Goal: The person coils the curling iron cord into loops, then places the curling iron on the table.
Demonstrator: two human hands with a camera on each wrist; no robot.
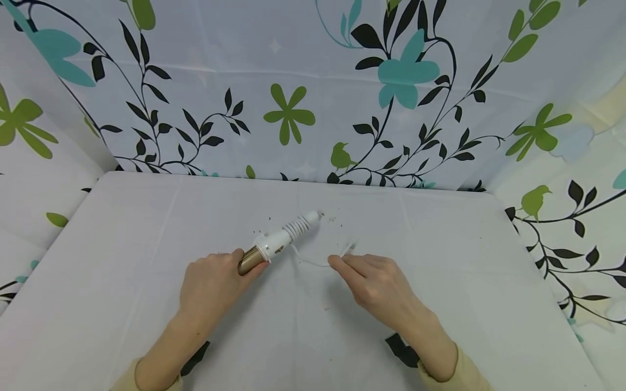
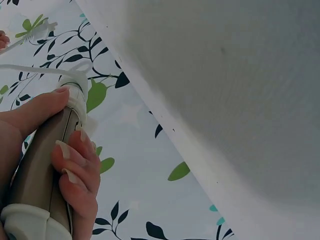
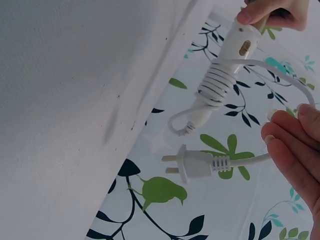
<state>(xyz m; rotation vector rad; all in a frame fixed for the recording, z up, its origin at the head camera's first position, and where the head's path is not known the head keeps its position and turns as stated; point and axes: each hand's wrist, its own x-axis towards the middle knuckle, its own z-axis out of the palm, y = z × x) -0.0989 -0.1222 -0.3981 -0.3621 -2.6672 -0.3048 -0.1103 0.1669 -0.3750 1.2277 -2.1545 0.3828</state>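
Note:
A hair curling iron (image 1: 277, 243) with a white handle and a gold barrel slants over the table. My left hand (image 1: 215, 282) grips it round the gold part, thumb along one side and fingers curled round the other in the left wrist view. White cord (image 3: 216, 85) is wound in several turns about the handle, and a loose stretch runs across to my right hand (image 1: 379, 279). There the thumb and fingers pinch the cord just behind its two-pin plug (image 3: 197, 164). In the right wrist view the plug's prongs point away from the fingers.
Under the hands is a white-covered table (image 1: 146, 244), with small dark specks (image 1: 332, 219) scattered beyond the handle's end. A leaf-and-bird patterned curtain (image 1: 303, 70) hangs behind it and at both sides. Dark pieces (image 1: 403, 350) show beside the wrists.

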